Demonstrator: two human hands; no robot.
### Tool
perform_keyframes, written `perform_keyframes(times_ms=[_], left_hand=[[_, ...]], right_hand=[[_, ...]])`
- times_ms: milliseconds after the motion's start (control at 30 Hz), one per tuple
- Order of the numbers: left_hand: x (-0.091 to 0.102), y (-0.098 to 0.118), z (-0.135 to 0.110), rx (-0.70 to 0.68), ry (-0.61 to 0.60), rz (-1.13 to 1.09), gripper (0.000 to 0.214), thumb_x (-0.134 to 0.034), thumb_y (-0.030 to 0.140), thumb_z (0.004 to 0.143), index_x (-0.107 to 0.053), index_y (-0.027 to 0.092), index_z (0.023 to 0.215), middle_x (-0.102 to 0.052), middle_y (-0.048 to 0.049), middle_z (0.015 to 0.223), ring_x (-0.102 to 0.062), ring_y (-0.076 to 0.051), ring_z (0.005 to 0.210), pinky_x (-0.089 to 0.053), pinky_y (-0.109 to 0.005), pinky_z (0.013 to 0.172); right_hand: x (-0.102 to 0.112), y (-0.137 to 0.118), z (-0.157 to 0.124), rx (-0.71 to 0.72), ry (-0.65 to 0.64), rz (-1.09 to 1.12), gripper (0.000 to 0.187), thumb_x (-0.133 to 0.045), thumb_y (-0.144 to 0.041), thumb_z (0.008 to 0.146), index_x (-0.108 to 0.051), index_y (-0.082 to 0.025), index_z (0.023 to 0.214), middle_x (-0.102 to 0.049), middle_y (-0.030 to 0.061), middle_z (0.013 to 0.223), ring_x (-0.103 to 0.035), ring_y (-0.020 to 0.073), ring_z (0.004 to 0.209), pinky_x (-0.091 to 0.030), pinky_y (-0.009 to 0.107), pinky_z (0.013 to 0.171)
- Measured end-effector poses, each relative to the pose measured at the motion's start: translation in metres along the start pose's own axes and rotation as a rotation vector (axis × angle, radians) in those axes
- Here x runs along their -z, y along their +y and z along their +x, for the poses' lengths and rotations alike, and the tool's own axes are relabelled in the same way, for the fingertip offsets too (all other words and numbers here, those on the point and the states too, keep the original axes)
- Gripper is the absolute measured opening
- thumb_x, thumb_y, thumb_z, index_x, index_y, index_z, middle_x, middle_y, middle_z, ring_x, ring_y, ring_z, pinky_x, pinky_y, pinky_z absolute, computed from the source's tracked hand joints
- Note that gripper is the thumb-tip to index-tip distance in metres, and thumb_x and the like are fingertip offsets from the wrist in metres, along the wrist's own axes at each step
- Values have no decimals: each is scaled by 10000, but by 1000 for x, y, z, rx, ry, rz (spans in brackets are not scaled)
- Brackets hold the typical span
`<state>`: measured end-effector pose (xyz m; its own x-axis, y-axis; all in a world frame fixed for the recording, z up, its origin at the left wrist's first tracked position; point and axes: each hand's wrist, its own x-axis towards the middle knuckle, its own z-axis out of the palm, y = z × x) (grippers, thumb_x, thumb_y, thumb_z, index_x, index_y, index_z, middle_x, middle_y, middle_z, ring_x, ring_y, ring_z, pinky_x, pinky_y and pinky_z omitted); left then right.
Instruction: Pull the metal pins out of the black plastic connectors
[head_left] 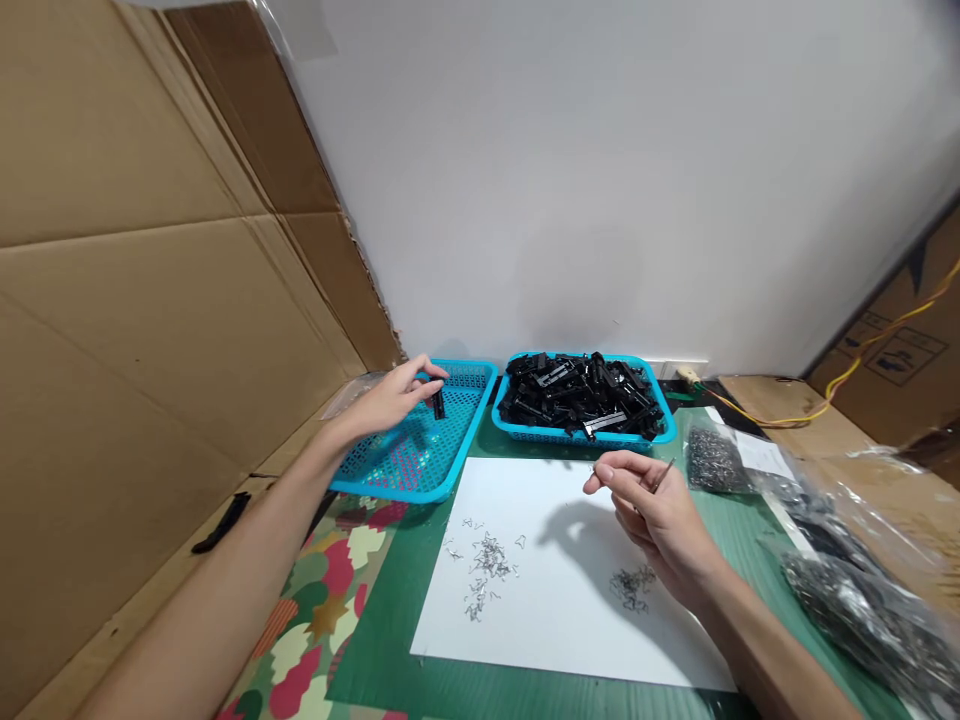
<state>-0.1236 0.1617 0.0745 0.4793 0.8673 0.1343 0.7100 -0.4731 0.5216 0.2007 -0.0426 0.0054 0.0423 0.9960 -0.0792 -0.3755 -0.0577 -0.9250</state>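
My left hand reaches over the nearly empty blue basket on the left and pinches a small black plastic part just above its mesh floor. My right hand hovers over the white sheet, fingers closed on a thin metal tool like tweezers. A second blue basket behind the sheet is heaped with black plastic parts. Small metal wire springs lie on the sheet in a loose pile at centre left, with another clump under my right wrist.
Large cardboard panels wall in the left side; a loose black part lies on one. Clear bags of metal pieces lie at the right. A yellow wire runs to a cardboard box. A green mat covers the table.
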Motion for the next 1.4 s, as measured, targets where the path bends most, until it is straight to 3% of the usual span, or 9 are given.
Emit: perform_keyframes(times_ms=[133,200,267,367,500,700,800,1033,1400], left_hand=[[-37,53,-24,-103,212,-435,413,-563,427,1035,-463,230,1383,-670,-69,1117,-647,-190,954,-538,-296,780],[-61,80,-40,-209,214,-493,441,-629,381,1027,-524,268,1441,-659,-66,1131,-640,-186,960,-536,-316,825],[-84,101,-54,-310,151,-448,293,-680,363,1013,-685,259,1287,-682,-68,1097,-644,-203,976,-531,-342,858],[-111,113,-72,-431,159,-381,165,-745,356,974,-732,219,1065,-709,-49,970,-653,-192,858,-520,-315,753],[-134,113,-90,-571,124,-275,104,-661,265,1028,-714,195,1084,-696,-34,823,-630,-175,723,-494,-300,663],[-139,121,-103,-343,140,-494,231,-688,252,1006,-712,248,1236,-710,-57,964,-661,-185,810,-546,-307,726],[-140,122,-106,-260,94,-614,223,-586,275,1068,-709,270,1254,-693,-43,957,-655,-163,798,-552,-296,747],[-162,109,-116,-367,198,-688,283,-641,173,1030,-610,289,1286,-704,-33,1057,-693,-163,889,-574,-287,802],[-158,112,-114,-486,153,-740,233,-571,80,1038,-593,260,1184,-710,-67,1058,-694,-190,964,-592,-318,800]], right_hand=[[2,6,1,37,-1,-20,403,-869,-508,818,-732,-129,830,-427,-94,446,-128,28,424,-70,225,408],[4,10,1,45,-16,-45,397,-862,-504,827,-714,-136,818,-542,-53,509,-158,21,410,-77,222,400],[7,13,1,49,-40,-86,387,-843,-505,850,-704,-144,830,-615,-25,575,-187,19,399,-88,221,390],[11,16,-2,67,-82,-169,354,-794,-499,906,-707,-158,872,-652,-15,621,-231,26,401,-122,218,391],[8,14,-13,100,-115,-279,300,-758,-473,942,-720,-179,895,-689,12,676,-450,84,497,-281,217,450],[-6,13,-29,190,7,-414,217,-766,-393,927,-745,-187,861,-691,13,639,-464,107,487,-329,244,461],[-9,15,-32,320,76,-521,153,-738,-326,941,-742,-198,855,-686,3,626,-441,101,452,-309,245,423],[-6,13,-40,832,71,-937,118,-704,-115,931,-727,-228,952,-684,-50,627,-445,74,415,-384,232,438],[-8,10,-42,780,-34,-889,126,-689,-108,948,-700,-223,997,-686,-58,641,-430,70,408,-373,226,406]])
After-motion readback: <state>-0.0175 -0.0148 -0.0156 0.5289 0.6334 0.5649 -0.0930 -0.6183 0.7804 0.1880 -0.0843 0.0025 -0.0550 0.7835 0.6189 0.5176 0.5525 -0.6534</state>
